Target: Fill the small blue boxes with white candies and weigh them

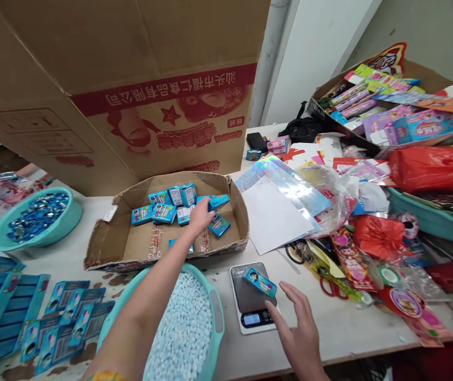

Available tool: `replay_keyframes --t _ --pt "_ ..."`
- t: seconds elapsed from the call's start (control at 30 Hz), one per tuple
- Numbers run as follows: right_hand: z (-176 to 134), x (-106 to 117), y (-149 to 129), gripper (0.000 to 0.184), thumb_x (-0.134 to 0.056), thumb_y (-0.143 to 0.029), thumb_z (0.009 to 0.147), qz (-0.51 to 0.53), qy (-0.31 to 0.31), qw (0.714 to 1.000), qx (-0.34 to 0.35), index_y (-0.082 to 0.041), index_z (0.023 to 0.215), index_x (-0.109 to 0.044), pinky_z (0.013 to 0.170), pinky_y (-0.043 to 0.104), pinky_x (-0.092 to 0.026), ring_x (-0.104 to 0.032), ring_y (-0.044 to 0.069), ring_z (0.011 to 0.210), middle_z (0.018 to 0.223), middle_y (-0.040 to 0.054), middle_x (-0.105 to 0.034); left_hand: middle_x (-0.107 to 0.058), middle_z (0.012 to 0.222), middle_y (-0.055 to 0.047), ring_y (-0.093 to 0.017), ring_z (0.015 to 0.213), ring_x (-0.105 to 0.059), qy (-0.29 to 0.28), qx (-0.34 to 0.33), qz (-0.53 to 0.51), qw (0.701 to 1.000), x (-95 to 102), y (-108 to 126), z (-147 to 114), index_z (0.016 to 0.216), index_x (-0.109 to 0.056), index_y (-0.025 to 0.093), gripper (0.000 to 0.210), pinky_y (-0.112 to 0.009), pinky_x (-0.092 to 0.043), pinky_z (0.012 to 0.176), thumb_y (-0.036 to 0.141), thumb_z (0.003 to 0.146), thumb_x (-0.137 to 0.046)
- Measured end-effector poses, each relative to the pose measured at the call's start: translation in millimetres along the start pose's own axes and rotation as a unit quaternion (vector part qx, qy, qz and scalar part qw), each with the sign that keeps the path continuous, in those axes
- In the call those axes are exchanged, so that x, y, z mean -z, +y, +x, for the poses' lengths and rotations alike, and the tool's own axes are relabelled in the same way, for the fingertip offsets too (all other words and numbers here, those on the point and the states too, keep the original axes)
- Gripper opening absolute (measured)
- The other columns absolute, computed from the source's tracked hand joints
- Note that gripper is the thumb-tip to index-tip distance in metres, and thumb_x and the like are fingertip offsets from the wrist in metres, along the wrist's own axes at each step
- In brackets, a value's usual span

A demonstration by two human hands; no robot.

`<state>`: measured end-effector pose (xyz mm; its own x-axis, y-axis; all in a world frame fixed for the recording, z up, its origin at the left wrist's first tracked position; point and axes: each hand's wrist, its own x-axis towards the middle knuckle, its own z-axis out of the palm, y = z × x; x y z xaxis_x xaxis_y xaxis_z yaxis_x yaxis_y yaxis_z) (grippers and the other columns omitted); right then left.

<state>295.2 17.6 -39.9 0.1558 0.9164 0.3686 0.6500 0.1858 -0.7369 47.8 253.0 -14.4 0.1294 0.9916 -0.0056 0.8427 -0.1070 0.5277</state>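
My left hand (201, 216) reaches over the tub into a shallow cardboard tray (131, 248). Its fingers are closed at a small blue candy box (219, 201) near the tray's back right; part of the grip is hidden. Several like boxes lie in the tray, one of them a candy box (164, 213) left of the hand. A digital scale (246, 301) with a lit display stands on the table. Another blue candy box (260, 282) lies tilted across its plate. Beside it my right hand (299, 330) is open, thumb and fingers apart, holding nothing.
A turquoise tub (217, 312) of pale blue candies stands in front of the tray. Flat blue cartons (2, 312) and a bowl (74, 214) of blue-wrapped pieces are at left. A large carton (194, 63) rises behind. Scissors (333, 288) and packaging clutter the right.
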Motion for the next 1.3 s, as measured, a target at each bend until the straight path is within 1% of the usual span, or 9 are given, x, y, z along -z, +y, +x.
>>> replay_keyframes --t 0.07,0.2,0.33,0.43,0.6,0.8,1.03,1.17,1.3 --pt "-3.0 -0.3 -11.2 0.033 -0.06 -0.029 0.085 0.034 -0.02 0.999 0.007 -0.021 0.117 -0.054 0.088 0.042 -0.048 -0.056 0.025 0.104 0.109 0.0101 -0.059 -0.058 0.116 -0.011 -0.023 0.101 -0.058 0.021 0.022 -0.21 0.977 23.3 -3.5 -39.3 0.125 -0.045 0.019 0.043 -0.035 -0.049 0.083 0.029 0.084 -0.052" --pt "-2.6 -18.4 -37.8 0.03 -0.06 -0.03 0.085 0.099 -0.08 0.992 -0.024 -0.022 0.114 -0.056 0.088 0.043 -0.05 -0.058 0.025 0.101 0.11 0.0098 -0.06 -0.063 0.106 -0.008 -0.022 0.086 -0.063 -0.014 0.138 -0.662 0.737 40.7 -3.6 -142.1 0.116 -0.053 0.022 0.047 -0.034 -0.052 0.07 0.037 0.074 -0.067" --pt "2.2 -39.0 -68.0 0.047 -0.061 -0.038 0.084 0.224 -0.147 0.961 -0.061 -0.024 0.127 -0.045 0.09 0.044 -0.049 -0.056 0.025 0.109 0.124 0.0121 -0.054 -0.069 0.088 -0.006 -0.021 0.072 -0.066 -0.034 0.25 -0.786 0.564 17.8 1.0 -226.6 0.094 -0.061 0.02 0.034 -0.032 -0.053 0.061 0.039 0.068 -0.073" --pt "0.3 -47.7 -91.3 0.082 -0.072 -0.053 0.07 0.323 -0.218 0.92 -0.047 -0.025 0.137 -0.035 0.095 0.044 -0.047 -0.048 0.028 0.12 0.135 0.0133 -0.045 -0.069 0.079 -0.008 -0.023 0.067 -0.066 -0.107 0.325 -0.792 0.506 -5.9 2.2 -270.8 0.089 -0.064 0.016 0.035 -0.032 -0.052 0.056 0.044 0.069 -0.07" --pt "-27.0 -55.9 -124.8 0.059 -0.08 -0.053 0.056 0.39 -0.386 0.836 -0.02 -0.023 0.103 -0.064 0.086 0.034 -0.049 -0.061 0.02 0.091 0.099 0.0045 -0.064 -0.068 0.097 -0.012 -0.031 0.097 -0.062 -0.131 0.356 -0.615 0.692 -18.5 -22.6 -312.6 0.093 -0.066 0.016 0.038 -0.043 -0.051 0.079 0.048 0.073 -0.061" --pt "-68.9 -61.3 -124.9 0.049 -0.085 -0.043 0.054 0.294 -0.273 0.912 -0.092 -0.02 0.091 -0.062 0.071 0.028 -0.046 -0.055 0.016 0.077 0.085 0.0008 -0.057 -0.046 0.133 -0.016 -0.037 0.127 -0.035 0.057 0.261 -0.059 0.962 -27.8 -96.4 -300.8 0.125 -0.051 0.017 0.053 -0.055 -0.031 0.1 0.048 0.081 -0.05" --pt "-82.0 -54.6 -113.9 0.037 -0.081 -0.033 0.062 0.262 -0.231 0.93 -0.116 -0.02 0.091 -0.062 0.074 0.028 -0.046 -0.057 0.017 0.081 0.087 0.0011 -0.057 -0.057 0.108 -0.017 -0.034 0.102 -0.051 0.032 0.231 0.076 0.97 -67.3 -73.3 -294.3 0.109 -0.06 0.016 0.048 -0.049 -0.04 0.087 0.053 0.081 -0.048" --pt "-82.1 -59.2 -114.1 0.035 -0.078 -0.032 0.066 0.242 -0.198 0.942 -0.122 -0.02 0.094 -0.061 0.077 0.03 -0.048 -0.057 0.018 0.085 0.091 0.0025 -0.057 -0.062 0.089 -0.009 -0.027 0.087 -0.057 0.029 0.244 -0.123 0.962 -70.0 -64.0 -301.8 0.087 -0.064 0.02 0.028 -0.039 -0.043 0.081 0.044 0.076 -0.055" --pt "-76.2 -65.0 -115.2 0.034 -0.076 -0.032 0.069 0.222 -0.192 0.951 -0.1 -0.02 0.097 -0.061 0.081 0.032 -0.048 -0.058 0.02 0.09 0.095 0.0037 -0.058 -0.059 0.069 -0.001 -0.016 0.06 -0.054 0.063 0.335 -0.378 0.861 -54.5 -65.2 -306.9 0.077 -0.059 0.019 0.029 -0.026 -0.043 0.056 0.047 0.07 -0.061"
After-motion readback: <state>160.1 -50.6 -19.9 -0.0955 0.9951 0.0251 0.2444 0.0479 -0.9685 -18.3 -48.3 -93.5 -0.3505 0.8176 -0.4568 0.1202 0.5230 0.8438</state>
